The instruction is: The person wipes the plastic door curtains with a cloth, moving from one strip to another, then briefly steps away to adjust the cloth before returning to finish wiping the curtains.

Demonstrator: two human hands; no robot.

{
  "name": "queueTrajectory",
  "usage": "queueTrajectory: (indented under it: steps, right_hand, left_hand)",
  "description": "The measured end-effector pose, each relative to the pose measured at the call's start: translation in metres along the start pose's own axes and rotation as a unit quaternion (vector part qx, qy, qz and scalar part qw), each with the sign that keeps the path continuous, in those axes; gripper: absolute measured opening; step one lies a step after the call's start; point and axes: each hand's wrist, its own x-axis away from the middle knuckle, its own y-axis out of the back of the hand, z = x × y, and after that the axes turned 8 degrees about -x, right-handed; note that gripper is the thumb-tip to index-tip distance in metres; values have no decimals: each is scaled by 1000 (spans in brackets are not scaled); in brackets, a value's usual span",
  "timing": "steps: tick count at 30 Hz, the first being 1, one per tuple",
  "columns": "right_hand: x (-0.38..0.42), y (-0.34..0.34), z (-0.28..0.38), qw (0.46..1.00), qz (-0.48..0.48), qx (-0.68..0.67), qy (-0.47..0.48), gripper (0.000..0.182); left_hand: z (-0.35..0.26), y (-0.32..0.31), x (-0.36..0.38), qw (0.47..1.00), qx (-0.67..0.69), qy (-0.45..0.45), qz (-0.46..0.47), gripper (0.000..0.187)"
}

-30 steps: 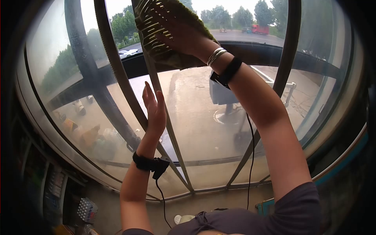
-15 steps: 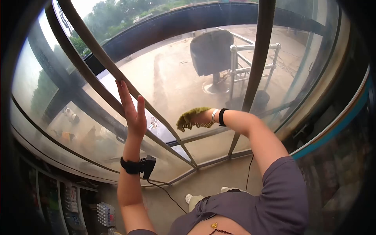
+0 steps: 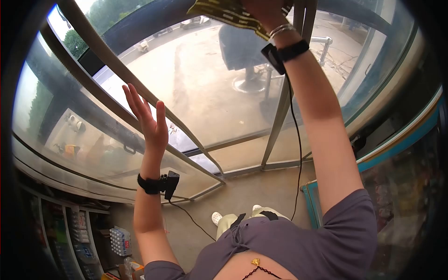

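Our right hand (image 3: 267, 11) is up at the top edge of view, on the striped green-yellow cloth (image 3: 228, 13). Cloth fans out to the left of the hand, in front of the glass door (image 3: 210, 100). Fingers are partly cut off; can't tell if they pinch the cloth or press it flat.

Our left hand (image 3: 155, 128) is lower and to the left, fingers spread and pointing up, thumb apart, nothing in the grip. It's right by the slanted door frame (image 3: 122, 70); can't tell if it touches.

Both wrists carry black straps with a small black unit and cable. Silver bracelets (image 3: 282, 31) sit between right hand and strap.

Containers: below and left of our left hand, a shelf unit (image 3: 66, 228) with bottles and packs in its compartments; labels too small to read. Just right of the shelf, a wrapped multipack of bottles (image 3: 120, 241), tops showing in rows. Below that, an open-looking cardboard box (image 3: 132, 269), contents unclear. Below and right of our right hand, a teal-edged glass case (image 3: 396, 161) with blurred packs inside.

Through the glass, left of and below the right hand: dark chair (image 3: 241, 49) on a round base.
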Motion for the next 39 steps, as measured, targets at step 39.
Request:
queueTrajectory:
  steps: [39]
  right_hand:
    - [498,-8,199,469,804,56,-362,32]
  left_hand:
    - [52,-6,-5,915,-255,-301,85,66]
